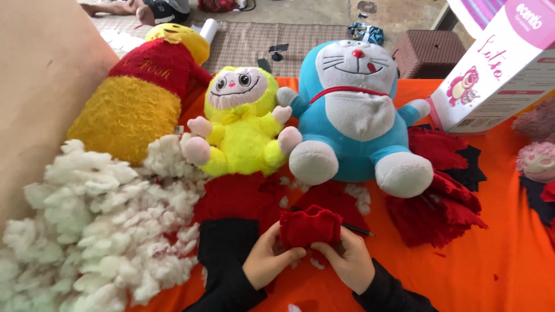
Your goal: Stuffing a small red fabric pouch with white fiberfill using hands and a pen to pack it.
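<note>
Head view: near centre on the orange table (509, 254), my left hand (267, 260) and right hand (348, 260) pinch a small red plush piece (309, 226), fingers closed on its lower edge. It looks light, limp and fuzzy; I'd grip the rim. White stuffing (98, 225) lies to the left.

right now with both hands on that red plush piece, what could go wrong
1. The thin dark stick lies right behind the right hand; if pointed, it might poke a finger or snag the red plush piece.
2. The white stuffing pile sits loose beside the left hand; a sleeve could drag tufts across the orange cloth.
3. Red fabric scraps lie close by and could get mixed up with the held piece.
</note>
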